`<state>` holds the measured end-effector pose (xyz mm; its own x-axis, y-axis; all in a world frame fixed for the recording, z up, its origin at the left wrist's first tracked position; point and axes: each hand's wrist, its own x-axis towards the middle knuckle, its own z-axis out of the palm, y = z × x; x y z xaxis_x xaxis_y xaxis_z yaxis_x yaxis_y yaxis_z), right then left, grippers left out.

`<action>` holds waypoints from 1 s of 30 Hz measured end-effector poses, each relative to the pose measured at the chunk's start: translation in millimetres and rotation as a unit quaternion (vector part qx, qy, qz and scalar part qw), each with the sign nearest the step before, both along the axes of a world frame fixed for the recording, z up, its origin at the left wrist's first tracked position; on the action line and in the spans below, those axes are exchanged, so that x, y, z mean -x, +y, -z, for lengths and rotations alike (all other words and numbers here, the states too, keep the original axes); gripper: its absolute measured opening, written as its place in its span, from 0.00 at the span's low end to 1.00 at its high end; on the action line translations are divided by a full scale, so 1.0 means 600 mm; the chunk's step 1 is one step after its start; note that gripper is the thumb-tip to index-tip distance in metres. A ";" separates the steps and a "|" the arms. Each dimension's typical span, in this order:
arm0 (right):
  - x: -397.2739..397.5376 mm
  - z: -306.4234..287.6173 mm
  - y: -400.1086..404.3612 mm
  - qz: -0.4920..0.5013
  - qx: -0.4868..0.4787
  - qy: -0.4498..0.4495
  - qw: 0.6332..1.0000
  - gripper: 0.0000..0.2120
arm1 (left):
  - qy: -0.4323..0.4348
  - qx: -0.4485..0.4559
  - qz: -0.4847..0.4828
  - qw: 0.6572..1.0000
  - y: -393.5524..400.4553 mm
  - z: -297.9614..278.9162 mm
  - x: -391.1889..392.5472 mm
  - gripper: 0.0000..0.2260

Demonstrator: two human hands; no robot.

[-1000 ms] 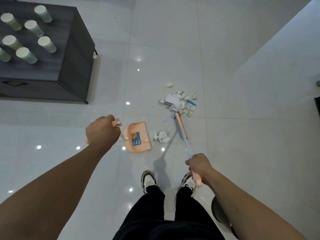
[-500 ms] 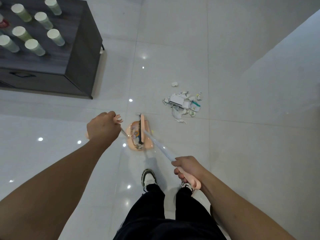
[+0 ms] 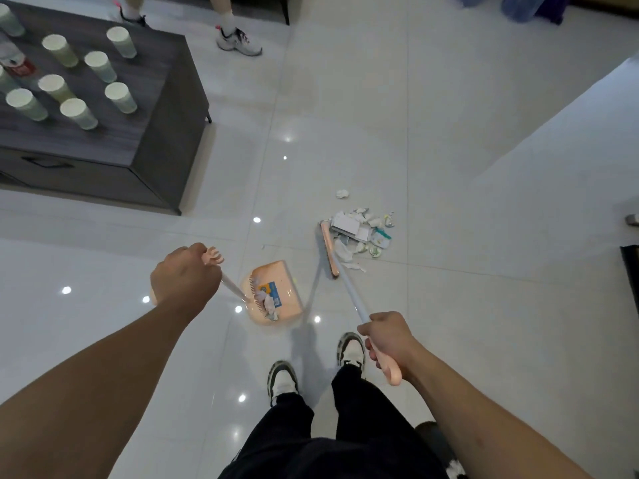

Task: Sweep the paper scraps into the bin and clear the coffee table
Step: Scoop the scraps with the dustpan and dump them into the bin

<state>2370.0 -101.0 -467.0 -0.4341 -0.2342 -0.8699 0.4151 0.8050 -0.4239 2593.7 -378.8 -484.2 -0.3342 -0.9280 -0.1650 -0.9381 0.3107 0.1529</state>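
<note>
My left hand (image 3: 185,278) grips the top of the handle of a peach dustpan (image 3: 276,299) that rests on the white tile floor with a few paper scraps in it. My right hand (image 3: 389,338) grips the pink end of a broom's handle. The broom head (image 3: 328,248) lies against the left side of a pile of paper scraps (image 3: 363,233) on the floor, to the right of and beyond the dustpan. One crumpled scrap (image 3: 342,193) lies apart, just beyond the pile.
A dark grey coffee table (image 3: 166,126) stands at the upper left with several paper cups (image 3: 77,112) and a bottle on it. Another person's feet (image 3: 238,39) stand beyond the table. My own shoes (image 3: 281,378) are just behind the dustpan.
The broom head has swung out of the dustpan to the right, back against the scrap pile. Some scraps now lie in the dustpan. The view has tilted up.
</note>
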 end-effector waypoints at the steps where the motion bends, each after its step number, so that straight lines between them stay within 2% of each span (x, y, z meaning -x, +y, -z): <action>1: 0.020 -0.002 -0.004 -0.013 -0.005 0.014 1.000 0.04 | -0.001 0.002 -0.009 1.000 -0.001 -0.001 0.003 0.03; 4: 0.076 0.003 -0.028 -0.051 -0.006 0.042 0.998 0.04 | -0.008 0.008 -0.038 0.999 -0.005 -0.006 0.009 0.02; 8: 0.128 0.013 -0.095 -0.121 -0.010 0.033 0.992 0.03 | -0.038 -0.009 -0.117 0.992 0.002 -0.014 0.001 0.02; 14: 0.149 0.040 -0.206 -0.251 -0.012 0.038 0.967 0.16 | -0.046 -0.020 -0.222 0.974 0.033 -0.008 -0.035 0.06; 15: 0.151 0.051 -0.218 -0.284 -0.011 0.045 0.958 0.20 | -0.040 -0.020 -0.243 0.969 0.043 -0.006 -0.041 0.06; 16: 0.149 0.056 -0.232 -0.325 -0.008 0.060 0.944 0.12 | -0.034 -0.018 -0.264 0.964 0.053 -0.004 -0.047 0.07; 18: 0.148 0.073 -0.251 -0.400 -0.007 0.078 0.913 0.16 | -0.029 -0.013 -0.300 0.953 0.071 0.000 -0.055 0.08; 22: 0.128 0.094 -0.275 -0.513 -0.006 0.104 0.852 0.04 | -0.031 -0.001 -0.321 0.947 0.106 0.017 -0.054 0.11; 23: 0.125 0.102 -0.274 -0.532 -0.006 0.107 0.840 0.05 | -0.033 0.008 -0.316 0.948 0.113 0.021 -0.050 0.12; 25: 0.120 0.114 -0.269 -0.552 -0.015 0.106 0.827 0.14 | -0.047 0.023 -0.305 0.951 0.125 0.027 -0.040 0.12; 26: 0.119 0.115 -0.265 -0.559 -0.018 0.108 0.822 0.15 | -0.052 0.023 -0.301 0.952 0.128 0.028 -0.036 0.12; 28: 0.119 0.110 -0.253 -0.569 -0.022 0.103 0.816 0.09 | -0.052 0.015 -0.302 0.952 0.128 0.029 -0.033 0.11; 30: 0.127 0.102 -0.235 -0.532 -0.022 0.075 0.843 0.13 | -0.041 0.009 -0.304 0.952 0.125 0.030 -0.035 0.10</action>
<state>2293.7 -242.2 -528.0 -0.1041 -0.5283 -0.8427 -0.6075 0.7046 -0.3667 2614.7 -303.8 -502.0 0.2788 -0.9487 -0.1489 -0.9539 -0.2915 0.0711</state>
